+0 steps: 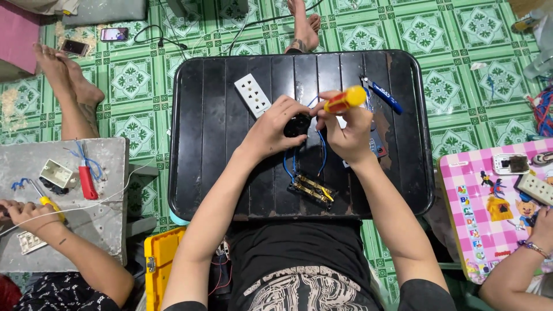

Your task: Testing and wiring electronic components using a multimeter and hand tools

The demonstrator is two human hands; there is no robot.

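Observation:
My left hand (275, 125) holds a small round black part (297, 125) above the middle of a black ridged tray table (201, 115). My right hand (347, 131) grips a screwdriver with a yellow and red handle (344, 99), its tip pointing at the black part. Blue wires (321, 151) run from the part down to a black and brass electrical block (312, 189) lying on the tray. A white socket plate (252, 95) lies left of my left hand. Blue-handled pliers (381, 94) lie to the right of my right hand.
A person at the left works on a grey board (109, 196) with a red-handled tool (87, 182) and a white box (55, 173). Another person's arm (518, 265) rests by a pink checked table (489, 219) on the right. Two phones (114, 34) lie on the green tiled floor. A yellow case (161, 259) stands near my left elbow.

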